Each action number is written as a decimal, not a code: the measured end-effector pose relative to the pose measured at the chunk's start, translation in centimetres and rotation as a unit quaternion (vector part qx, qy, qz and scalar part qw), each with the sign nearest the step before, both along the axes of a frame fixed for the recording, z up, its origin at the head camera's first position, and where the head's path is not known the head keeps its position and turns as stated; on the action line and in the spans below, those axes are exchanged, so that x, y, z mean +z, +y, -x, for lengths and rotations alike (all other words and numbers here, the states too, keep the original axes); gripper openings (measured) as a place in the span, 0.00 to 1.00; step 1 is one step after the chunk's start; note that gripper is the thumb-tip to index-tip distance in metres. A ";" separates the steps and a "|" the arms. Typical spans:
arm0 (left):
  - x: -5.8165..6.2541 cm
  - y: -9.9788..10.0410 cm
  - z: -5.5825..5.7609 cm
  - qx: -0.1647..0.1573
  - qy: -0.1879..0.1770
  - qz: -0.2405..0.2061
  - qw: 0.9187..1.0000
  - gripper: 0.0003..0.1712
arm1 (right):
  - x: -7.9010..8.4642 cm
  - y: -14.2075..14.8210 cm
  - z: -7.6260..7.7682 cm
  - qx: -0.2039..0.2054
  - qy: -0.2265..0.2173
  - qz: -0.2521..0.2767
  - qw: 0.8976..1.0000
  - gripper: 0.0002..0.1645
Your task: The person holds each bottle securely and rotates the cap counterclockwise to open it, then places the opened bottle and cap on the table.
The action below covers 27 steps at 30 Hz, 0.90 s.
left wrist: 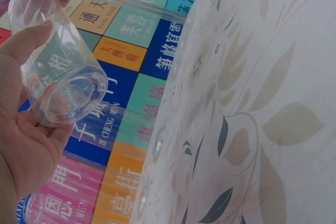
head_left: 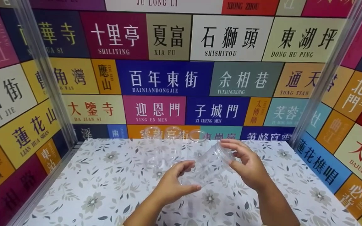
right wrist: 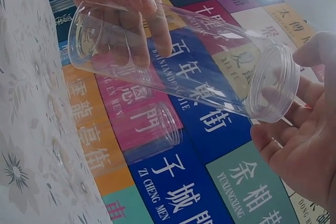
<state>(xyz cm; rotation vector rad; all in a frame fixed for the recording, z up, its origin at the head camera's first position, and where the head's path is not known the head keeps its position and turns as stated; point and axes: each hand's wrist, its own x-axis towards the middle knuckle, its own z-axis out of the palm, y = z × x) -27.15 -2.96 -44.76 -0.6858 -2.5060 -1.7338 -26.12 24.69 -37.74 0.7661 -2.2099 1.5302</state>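
A clear plastic jar (head_left: 211,166) is held tilted above the table, its ridged, lid-like end up and to the right. My left hand (head_left: 174,180) grips the lower body near the base, thumb on one side and fingers on the other. Around the ridged end (right wrist: 273,83) curl the thumb and fingers of my right hand (head_left: 247,163). Through the jar's wall the left fingers show in the right wrist view, and the jar looks empty. In the left wrist view its round base (left wrist: 76,98) faces the camera.
Three similar clear jars stand upright in a row at the table's back edge: a left one (head_left: 152,147), a middle one (head_left: 173,147) and a right one (head_left: 197,136). A floral cloth (head_left: 105,188) covers the table. Behind rises a wall of coloured name panels (head_left: 165,78), with clear strips at both corners.
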 end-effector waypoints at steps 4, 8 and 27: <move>0.0 0.0 -0.1 0.002 0.002 0.004 1.000 0.45 | -0.1 0.1 0.1 -0.003 -0.004 -0.003 1.000 0.33; 0.0 0.0 -0.1 0.002 0.005 0.007 1.000 0.45 | 0.0 0.2 0.1 -0.035 -0.020 -0.014 0.999 0.30; 0.2 0.2 -0.2 0.000 -0.019 0.006 1.000 0.46 | 0.6 -0.2 -0.1 -0.097 -0.087 -0.045 0.990 0.29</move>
